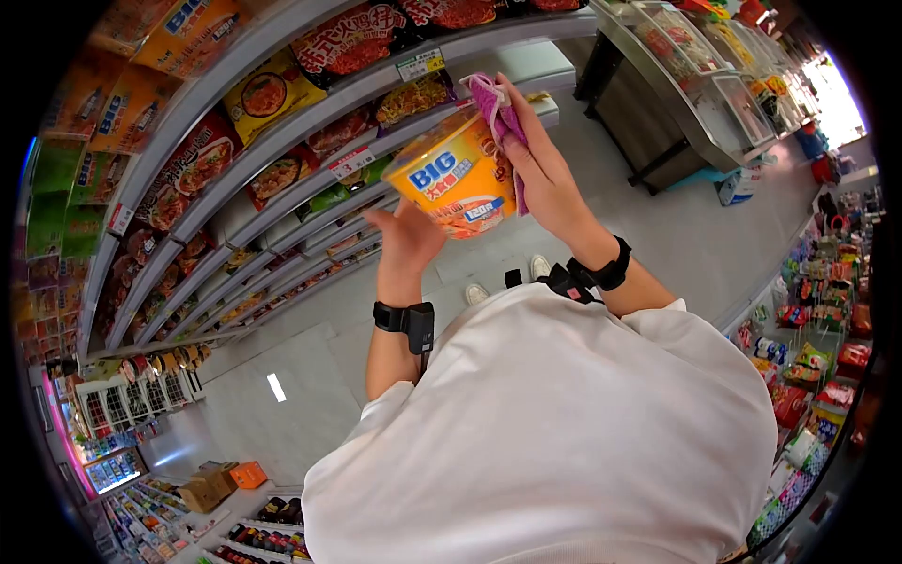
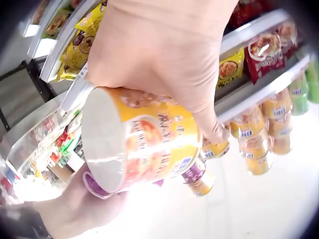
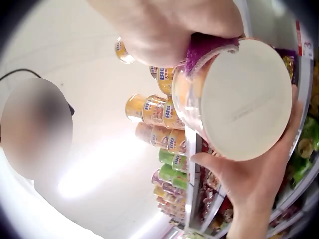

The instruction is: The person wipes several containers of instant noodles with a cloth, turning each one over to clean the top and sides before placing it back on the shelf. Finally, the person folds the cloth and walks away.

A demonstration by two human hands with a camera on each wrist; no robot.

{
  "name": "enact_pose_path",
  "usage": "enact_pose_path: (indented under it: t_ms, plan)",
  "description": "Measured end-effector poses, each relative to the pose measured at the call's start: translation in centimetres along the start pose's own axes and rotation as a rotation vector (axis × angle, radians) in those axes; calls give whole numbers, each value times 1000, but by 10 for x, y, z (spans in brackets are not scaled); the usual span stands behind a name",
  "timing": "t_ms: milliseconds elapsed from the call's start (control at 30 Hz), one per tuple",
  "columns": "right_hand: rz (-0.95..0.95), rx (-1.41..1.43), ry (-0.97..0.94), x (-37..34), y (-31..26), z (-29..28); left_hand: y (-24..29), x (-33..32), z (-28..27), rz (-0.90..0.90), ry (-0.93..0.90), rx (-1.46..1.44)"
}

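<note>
In the head view, an orange noodle cup (image 1: 458, 188) is held tilted at 12 o'clock. The left hand (image 1: 412, 233), at the cup's 7 o'clock, cradles it with fingers wrapped around the far side and thumb standing apart. At its 3 o'clock, the right hand (image 1: 547, 179) grips a purple cloth (image 1: 500, 103) against the cup's side. Shelves (image 1: 512, 40) bearing a yellow noodle packet (image 1: 271, 94) stand toward 10 o'clock; a metal table (image 1: 648, 122) is toward 2.
</note>
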State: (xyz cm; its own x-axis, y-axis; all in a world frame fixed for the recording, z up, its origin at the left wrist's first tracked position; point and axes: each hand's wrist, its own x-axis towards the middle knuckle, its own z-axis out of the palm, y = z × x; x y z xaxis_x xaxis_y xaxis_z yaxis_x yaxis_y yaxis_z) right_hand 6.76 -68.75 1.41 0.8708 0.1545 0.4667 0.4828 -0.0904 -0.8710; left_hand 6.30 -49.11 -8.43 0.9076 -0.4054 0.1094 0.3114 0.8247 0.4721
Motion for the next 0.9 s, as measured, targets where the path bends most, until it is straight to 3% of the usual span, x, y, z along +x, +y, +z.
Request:
enact_pose_path:
  t_ms: [67,133,167,233,300,367,400,500,567,633,700,800,833,900]
  plan:
    - [63,150,3,0,4,2,-7,1,-9,120,-66,145]
    - [62,-47,31,2,13,3,-12,15,-14,178,116,318]
    - [55,-39,30,3,14,4,-17,18,-15,182,116,327]
    - [-200,-406,89,3,11,6,-27,28,-6,221,129,234]
    - [-286,-478,128,1,0,2,-32,33,11,218,64,285]
    - [-402,-792,-11,-2,-8,-2,-40,38,34,259,180,346]
    - [-497,-784,19,-3,-12,-2,-42,40,35,278,54,277]
    - [-593,-760,-60,-4,-11,-19,-45,42,45,268,156,164]
    - [-568,-705,-73,-6,-9,-32,-42,42,32,260,141,236]
    - [-384,-340,53,-7,-1,-42,-38,47,34,71,13,-110]
    - [-367,-260,33,-4,12,-48,-46,51,36,93,108,-45]
    - [24,376,109,-1,31,-55,-57,59,44,23,1,-166]
    - [21,374,114,1,34,-59,-55,63,53,19,-4,-164]
    - [75,308,184,0,36,-63,-50,64,66,8,157,12]
